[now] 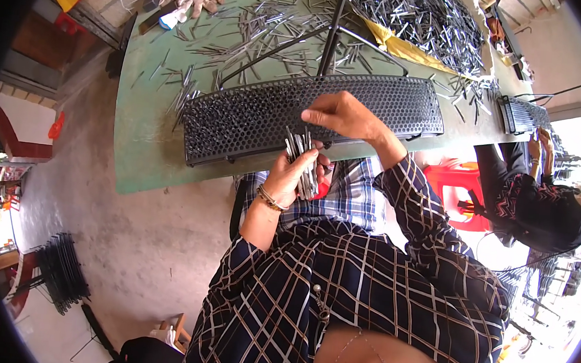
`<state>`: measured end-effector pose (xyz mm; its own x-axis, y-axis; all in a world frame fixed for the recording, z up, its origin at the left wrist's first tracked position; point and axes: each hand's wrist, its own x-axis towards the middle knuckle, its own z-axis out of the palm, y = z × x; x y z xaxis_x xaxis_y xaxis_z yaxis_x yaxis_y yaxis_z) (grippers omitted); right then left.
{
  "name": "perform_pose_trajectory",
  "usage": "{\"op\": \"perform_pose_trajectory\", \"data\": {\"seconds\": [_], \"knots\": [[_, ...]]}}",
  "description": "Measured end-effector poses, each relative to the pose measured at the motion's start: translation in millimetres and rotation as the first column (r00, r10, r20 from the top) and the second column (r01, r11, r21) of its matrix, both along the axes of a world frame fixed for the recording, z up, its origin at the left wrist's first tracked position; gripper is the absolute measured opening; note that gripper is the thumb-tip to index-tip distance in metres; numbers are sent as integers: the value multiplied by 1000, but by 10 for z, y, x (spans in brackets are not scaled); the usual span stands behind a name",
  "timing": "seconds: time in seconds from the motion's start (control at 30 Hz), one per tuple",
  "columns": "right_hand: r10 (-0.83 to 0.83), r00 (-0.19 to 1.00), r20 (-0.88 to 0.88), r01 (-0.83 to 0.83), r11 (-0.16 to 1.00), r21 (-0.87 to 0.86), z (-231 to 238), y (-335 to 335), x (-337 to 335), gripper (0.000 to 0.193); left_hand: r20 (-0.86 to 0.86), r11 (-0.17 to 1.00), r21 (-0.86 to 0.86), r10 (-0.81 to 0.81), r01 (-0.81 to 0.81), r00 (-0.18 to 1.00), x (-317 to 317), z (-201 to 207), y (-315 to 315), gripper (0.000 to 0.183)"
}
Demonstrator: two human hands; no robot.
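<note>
Clasps a bundle of thin sticks [299, 141] in the left hand [287, 174], just off the near edge of the worktop [146, 129], probably to keep them gathered and leave the right hand [343, 115] free. Holds the right with curled fingers above a black holed rack [392, 101]; cannot tell whether pinching anything. Has the rack along that edge, presumably for easy reach, with loose sticks [269, 23] strewn beyond.

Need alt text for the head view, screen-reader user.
A person's left hand grips a bundle of thin grey sticks, the right hand hovering by a long black perforated panel at the edge of a green table. Similar loose sticks lie scattered beyond, with a dense heap at upper right. A co-worker is at far right.
</note>
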<state>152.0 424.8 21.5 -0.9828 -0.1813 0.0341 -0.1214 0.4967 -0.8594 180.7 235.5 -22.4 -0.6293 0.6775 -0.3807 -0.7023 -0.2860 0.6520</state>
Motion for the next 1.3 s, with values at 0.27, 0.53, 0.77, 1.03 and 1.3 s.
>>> {"op": "perform_pose_trajectory", "data": {"seconds": [0.27, 0.53, 0.77, 1.03, 1.3], "knots": [[-50, 959, 279, 95, 984, -148, -9, 18, 94, 25, -20, 1000, -8, -7, 7, 1000, 16, 56, 72, 26], [11, 976, 219, 21, 990, -139, 17, -14, 101, 26, -49, 1000, -12, 6, -7, 999, 2, 7, 54, 26], [-414, 906, -85, 397, 903, -166, 88, -40, -123, 22, -16, 999, -42, -3, 2, 1000, 25, -4, 63, 25], [-418, 810, -411, 425, 902, -78, -217, -84, -354, 17, 53, 994, -74, -73, 77, 996, 68, 39, 78, 22], [-399, 787, -471, 407, 909, -90, -344, -107, -361, 13, 145, 993, -33, -104, 110, 984, 38, 32, 46, 23]]}}
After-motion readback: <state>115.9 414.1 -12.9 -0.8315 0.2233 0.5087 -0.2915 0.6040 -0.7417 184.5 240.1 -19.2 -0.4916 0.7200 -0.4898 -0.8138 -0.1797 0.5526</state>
